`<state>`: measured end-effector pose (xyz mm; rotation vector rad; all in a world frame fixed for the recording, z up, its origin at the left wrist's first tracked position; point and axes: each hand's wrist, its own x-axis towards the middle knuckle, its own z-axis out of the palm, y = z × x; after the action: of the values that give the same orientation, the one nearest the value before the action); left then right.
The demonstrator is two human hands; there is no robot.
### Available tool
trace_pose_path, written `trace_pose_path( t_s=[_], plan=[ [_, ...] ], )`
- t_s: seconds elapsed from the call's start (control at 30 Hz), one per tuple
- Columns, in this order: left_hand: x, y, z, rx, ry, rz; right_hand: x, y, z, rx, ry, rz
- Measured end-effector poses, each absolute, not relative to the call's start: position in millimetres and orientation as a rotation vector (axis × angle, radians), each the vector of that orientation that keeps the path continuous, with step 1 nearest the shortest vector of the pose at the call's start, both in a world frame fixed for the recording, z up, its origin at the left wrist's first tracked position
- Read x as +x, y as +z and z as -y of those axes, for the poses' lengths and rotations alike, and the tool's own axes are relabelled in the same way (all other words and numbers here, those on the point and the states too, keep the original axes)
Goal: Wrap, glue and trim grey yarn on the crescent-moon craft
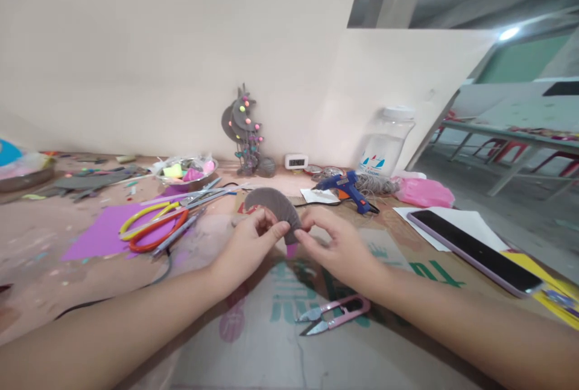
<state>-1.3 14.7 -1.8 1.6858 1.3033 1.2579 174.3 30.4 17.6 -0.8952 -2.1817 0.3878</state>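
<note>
A grey crescent [270, 198], which looks wrapped in yarn, is held up over the cardboard sheet [253, 354]. My left hand [251, 238] pinches it from the lower left, thumb on its front face. At its lower right end, my right hand [332, 245] has thumb and forefinger pressed together against the edge; a thin strand there is too small to make out. A bit of purple [292, 251] shows below that end. Pink thread snips [335, 315] lie on the cardboard just below my right hand, blades pointing left.
Behind are a blue glue gun [347, 190], a water bottle [383, 146], a timer [296, 161] and a grey moon ornament [244, 122]. Scissors [156, 227] lie on purple paper [94, 233] at left, near a metal bowl [187, 180]. A phone [474, 251] lies at right.
</note>
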Motion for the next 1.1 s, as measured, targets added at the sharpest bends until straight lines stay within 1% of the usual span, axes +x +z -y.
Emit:
trace_pose_path(
  t_s=[0.23, 0.4, 0.53, 0.7, 0.77, 0.87, 0.97, 1.1],
  plan=[
    [0, -1, -9, 1.752, 1.187, -1.136, 181, 13, -40, -0.64, -0.144, 2.376],
    [0, 2, -9, 1.772, 1.204, -1.038, 179, 11, -39, -0.534, -0.354, 2.448],
    [1, 5, -10, 1.69, 1.231, -1.102, 179, 16, -32, -0.564, -0.36, 2.493],
    [-3, 3, -11, 1.603, 1.182, -1.222, 185, 34, -26, -0.513, -0.243, 2.461],
    [-4, 3, -11, 1.591, 1.239, -1.219, 192, 44, -27, -0.573, -0.217, 2.448],
    [-5, 5, -11, 1.552, 1.228, -1.248, 206, 59, -38, -0.832, -0.142, 2.402],
    [-3, 9, -9, 1.482, 1.215, -1.382, 227, 70, -60, -1.097, -0.111, 2.329],
    [-2, 11, -9, 1.433, 1.171, -1.484, 254, 77, -83, -1.41, -0.059, 2.383]
  ],
)
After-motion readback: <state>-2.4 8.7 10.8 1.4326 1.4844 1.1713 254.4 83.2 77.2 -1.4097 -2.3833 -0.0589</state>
